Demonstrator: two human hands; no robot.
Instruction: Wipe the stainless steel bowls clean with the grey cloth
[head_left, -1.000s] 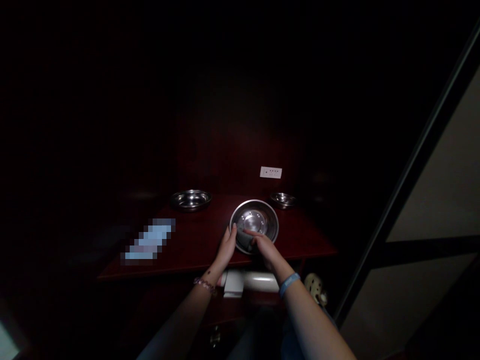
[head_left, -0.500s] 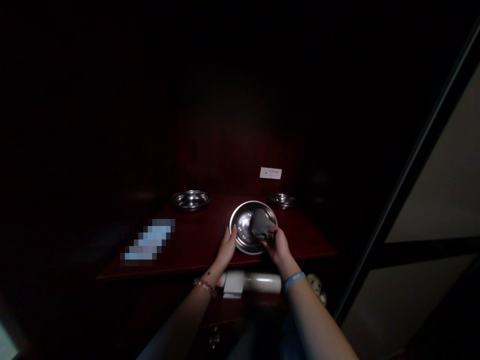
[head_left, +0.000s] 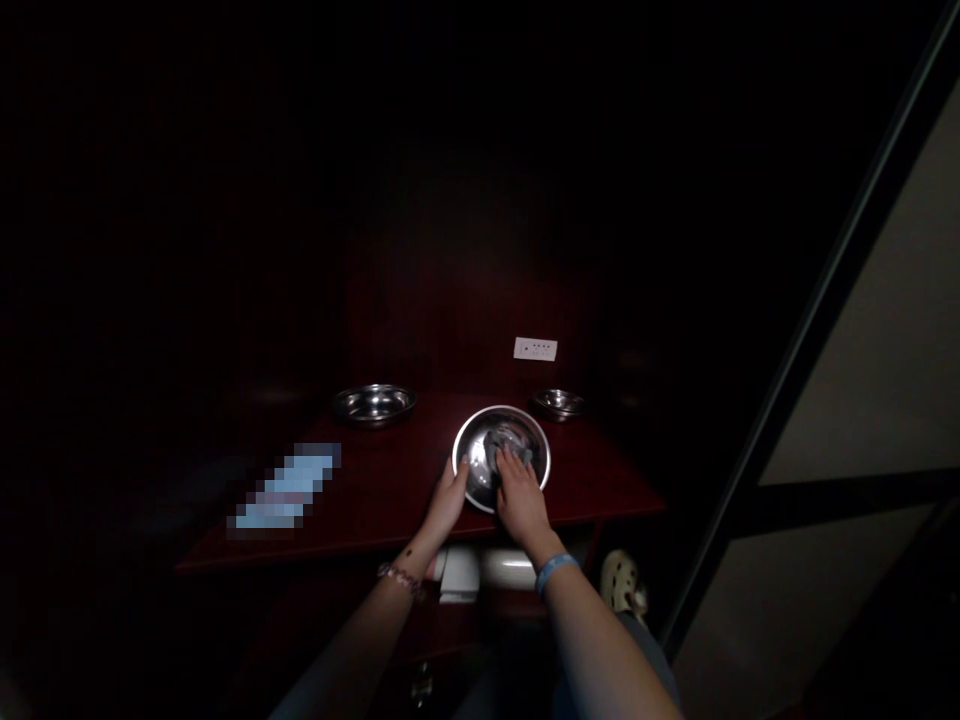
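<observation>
A shiny stainless steel bowl (head_left: 474, 440) is tilted toward me above the front of the dark red shelf. My left hand (head_left: 450, 492) grips its left rim, thumb over the edge. Inside the bowl, my right hand (head_left: 519, 492) presses a crumpled grey cloth (head_left: 496, 442) against the metal, its fingers laid over the fabric. Part of the cloth is hidden beneath those fingers.
On the dark red shelf (head_left: 375, 500), a wide metal dish (head_left: 375, 404) stands back left and a smaller metal bowl (head_left: 558, 404) back right. A blurred pale-blue item (head_left: 289, 490) lies left. Below are a white cylinder (head_left: 514, 568), a white box (head_left: 459, 575) and a perforated clog (head_left: 619, 580).
My right hand has moved left and turned palm down, flattening the cloth that bulged from its fingers into the bowl. My left hand keeps its hold on the rim.
</observation>
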